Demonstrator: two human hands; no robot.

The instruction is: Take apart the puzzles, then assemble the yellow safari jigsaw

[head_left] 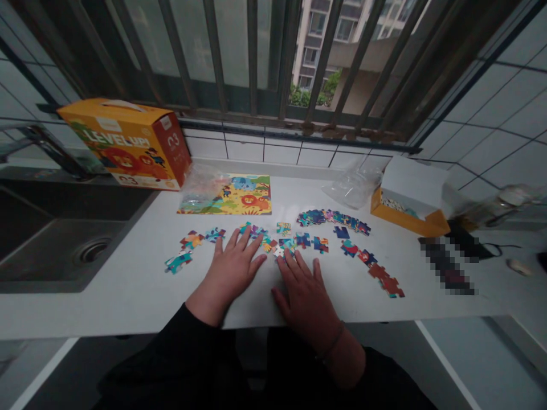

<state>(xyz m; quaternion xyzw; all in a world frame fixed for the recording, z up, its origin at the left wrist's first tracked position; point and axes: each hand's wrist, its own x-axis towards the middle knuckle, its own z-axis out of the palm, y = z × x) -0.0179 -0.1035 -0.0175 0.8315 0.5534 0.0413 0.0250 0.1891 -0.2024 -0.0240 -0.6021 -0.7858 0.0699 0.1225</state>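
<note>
My left hand [231, 263] lies palm down with its fingers spread, the tips on colourful jigsaw pieces [255, 230] in the middle of the white counter. Beside it my right hand [304, 290] is also flat and spread, fingertips touching a pale jigsaw piece [284, 247]. Just beyond the right fingers are a dark blue piece [303, 240] and a blue-orange piece [320, 244]. More pieces [191, 240] lie left of my left hand. An overlapping arc of dark blue pieces [333, 218] sits farther back, and a row of reddish-brown pieces [385, 279] runs toward the front right.
An orange puzzle box [132, 142] stands back left by the sink [81, 250]. Clear plastic bags [356, 185] lie behind the pieces, near a picture sheet [250, 196] with animals. At the right is an opened white-and-orange box [408, 213]. A barred window spans the back.
</note>
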